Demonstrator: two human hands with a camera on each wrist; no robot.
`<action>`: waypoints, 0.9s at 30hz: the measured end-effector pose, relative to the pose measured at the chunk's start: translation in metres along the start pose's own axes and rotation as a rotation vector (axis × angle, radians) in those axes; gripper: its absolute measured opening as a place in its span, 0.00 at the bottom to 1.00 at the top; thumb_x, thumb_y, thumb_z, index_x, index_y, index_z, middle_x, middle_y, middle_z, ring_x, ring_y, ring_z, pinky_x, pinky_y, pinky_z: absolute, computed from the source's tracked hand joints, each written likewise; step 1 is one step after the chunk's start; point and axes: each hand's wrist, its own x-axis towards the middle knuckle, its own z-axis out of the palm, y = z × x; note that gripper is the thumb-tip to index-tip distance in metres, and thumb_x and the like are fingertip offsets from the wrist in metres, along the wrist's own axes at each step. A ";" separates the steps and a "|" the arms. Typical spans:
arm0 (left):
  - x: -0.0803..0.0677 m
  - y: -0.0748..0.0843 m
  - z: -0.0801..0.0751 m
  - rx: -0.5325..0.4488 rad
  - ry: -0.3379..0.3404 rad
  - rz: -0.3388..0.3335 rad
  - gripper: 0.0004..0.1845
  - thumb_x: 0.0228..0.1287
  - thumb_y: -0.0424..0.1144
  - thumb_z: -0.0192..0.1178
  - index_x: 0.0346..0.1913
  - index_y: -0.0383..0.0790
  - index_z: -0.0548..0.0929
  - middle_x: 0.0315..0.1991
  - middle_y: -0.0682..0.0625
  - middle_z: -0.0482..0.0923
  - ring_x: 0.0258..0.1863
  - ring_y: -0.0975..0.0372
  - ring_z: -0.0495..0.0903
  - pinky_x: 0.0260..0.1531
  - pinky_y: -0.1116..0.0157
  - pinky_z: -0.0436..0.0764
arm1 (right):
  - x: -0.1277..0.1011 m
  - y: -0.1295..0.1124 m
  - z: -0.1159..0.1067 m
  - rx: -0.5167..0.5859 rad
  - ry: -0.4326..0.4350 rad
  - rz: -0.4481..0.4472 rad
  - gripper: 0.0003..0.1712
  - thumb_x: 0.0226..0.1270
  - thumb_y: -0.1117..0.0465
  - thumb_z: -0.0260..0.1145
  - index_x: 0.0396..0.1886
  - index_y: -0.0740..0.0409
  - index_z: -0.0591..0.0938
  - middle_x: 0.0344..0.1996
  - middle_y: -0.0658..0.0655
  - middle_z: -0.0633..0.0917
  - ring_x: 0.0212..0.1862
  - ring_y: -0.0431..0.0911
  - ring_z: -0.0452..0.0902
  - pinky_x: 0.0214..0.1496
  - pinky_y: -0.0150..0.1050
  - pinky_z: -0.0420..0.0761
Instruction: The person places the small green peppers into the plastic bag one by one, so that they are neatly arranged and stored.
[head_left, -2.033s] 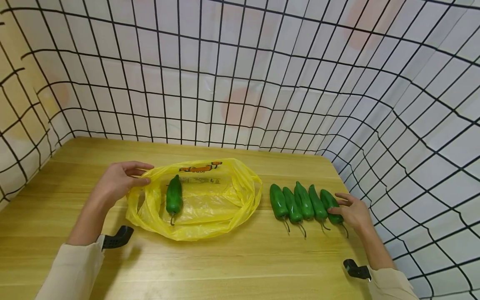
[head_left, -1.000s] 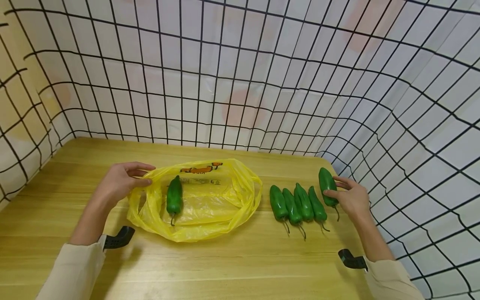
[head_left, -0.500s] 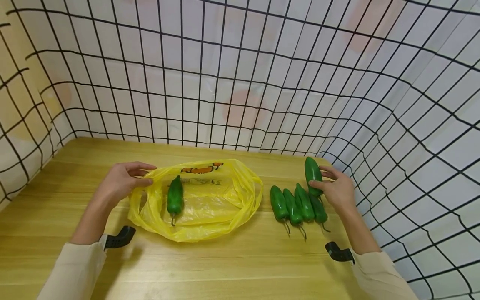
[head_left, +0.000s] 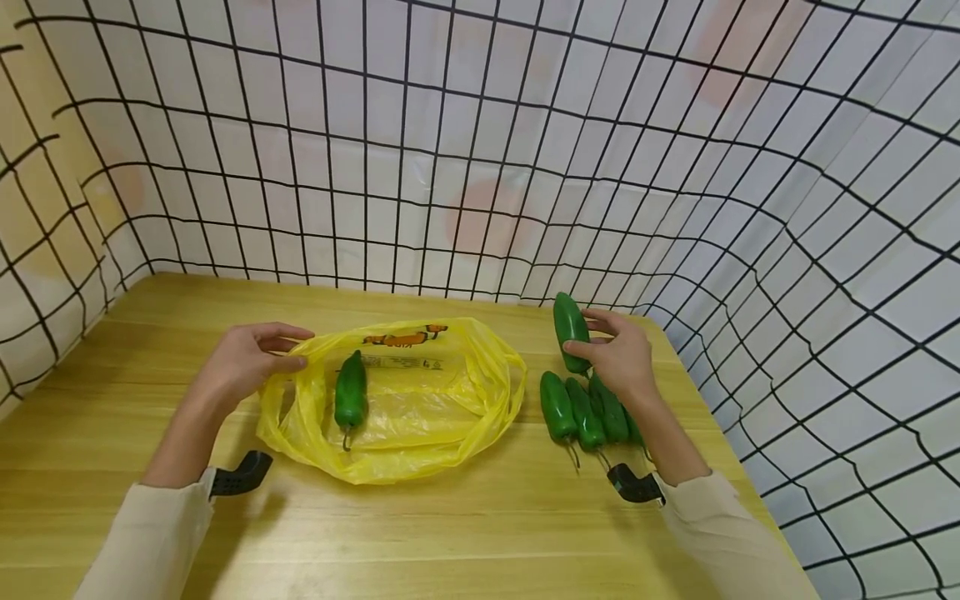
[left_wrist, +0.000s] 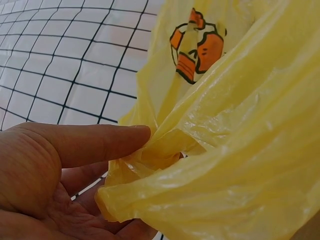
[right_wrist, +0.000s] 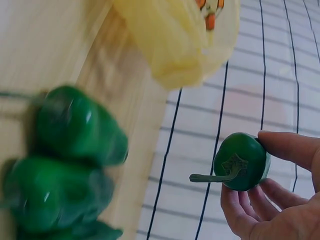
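Observation:
My left hand pinches the left rim of a yellow plastic bag, which lies spread with its mouth wide. In the left wrist view the thumb presses the thin film against the fingers. One green pepper lies inside the bag, stem toward me. Raised above the table, another green pepper is held between the thumb and fingers of my right hand. Below that hand a row of several green peppers lies on the wood, the rightmost ones partly hidden by the hand and wrist.
The wooden table ends at a black wire grid that stands along the back and both sides, with pale sheeting behind it. A black wrist mount sits on the left sleeve and another black mount on the right.
My right hand has picked up the rightmost pepper of the row and carried it up and leftward, over the other peppers. The left hand stays at the bag's rim.

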 end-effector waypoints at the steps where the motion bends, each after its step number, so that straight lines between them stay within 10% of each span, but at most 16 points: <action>1: 0.000 0.000 0.000 0.001 0.000 0.001 0.27 0.70 0.41 0.65 0.69 0.39 0.76 0.69 0.30 0.70 0.66 0.38 0.70 0.57 0.45 0.77 | 0.001 -0.003 0.004 0.000 -0.005 -0.011 0.36 0.64 0.61 0.74 0.72 0.55 0.74 0.64 0.65 0.79 0.61 0.62 0.79 0.53 0.52 0.84; 27: 0.001 0.000 0.002 0.010 0.017 0.004 0.25 0.69 0.41 0.66 0.67 0.40 0.78 0.66 0.32 0.74 0.64 0.41 0.73 0.53 0.53 0.79 | -0.024 -0.067 0.111 0.073 -0.254 -0.147 0.32 0.60 0.61 0.77 0.65 0.55 0.80 0.54 0.63 0.85 0.50 0.55 0.85 0.39 0.41 0.88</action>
